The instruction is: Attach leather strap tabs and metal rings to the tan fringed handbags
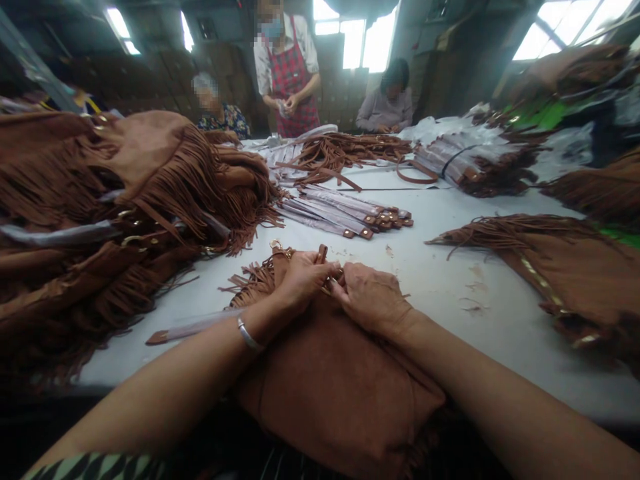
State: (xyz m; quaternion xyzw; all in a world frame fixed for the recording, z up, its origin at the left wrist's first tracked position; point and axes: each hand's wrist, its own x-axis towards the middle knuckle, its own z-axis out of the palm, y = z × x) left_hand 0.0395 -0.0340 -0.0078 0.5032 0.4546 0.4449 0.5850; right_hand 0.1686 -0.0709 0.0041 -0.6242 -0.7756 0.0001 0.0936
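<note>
A brown fringed suede bag (pixel 345 380) lies in front of me, its lower part hanging over the table's near edge. At its top edge my left hand (pixel 305 277) is closed around the brown end of a strap (pixel 323 253), which pokes up above the fingers. My right hand (pixel 373 297) pinches close beside it, at what looks like a small metal ring; the fingers hide most of it. Another gold ring (pixel 275 245) shows at the bag's far corner. Under my left forearm, a plastic-wrapped strap (pixel 185 330) runs out to the left.
Piled fringed bags (pixel 165 153) fill the left side, and another bag (pixel 575 267) lies at right. Wrapped straps (pixel 345 210) lie ahead, with loose brown straps (pixel 345 150) and a tied bundle (pixel 470 160) behind. Across the white table (pixel 425 220), a person in a checked apron (pixel 293 73) stands between seated people.
</note>
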